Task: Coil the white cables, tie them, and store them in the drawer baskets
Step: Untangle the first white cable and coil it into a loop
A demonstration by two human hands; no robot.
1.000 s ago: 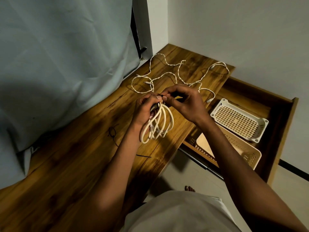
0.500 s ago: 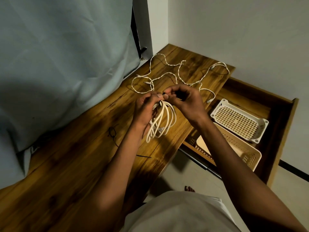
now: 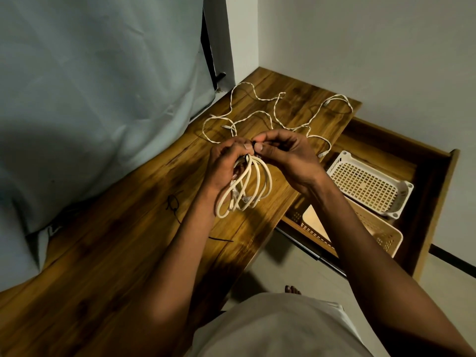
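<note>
A coiled white cable hangs in loops above the wooden table. My left hand grips the top of the coil. My right hand pinches a thin black tie at the coil's top, fingertips meeting the left hand's. Loose white cables lie spread on the table beyond the hands. An open wooden drawer to the right holds a white basket and a beige basket.
Thin black ties lie on the table left of my left arm. A grey cloth hangs along the table's left side. White walls close the far corner. Floor and a bare foot show below the table edge.
Both hands have risen slightly and drawn closer together at the coil's top. The coil's loops swung a little to the right.
</note>
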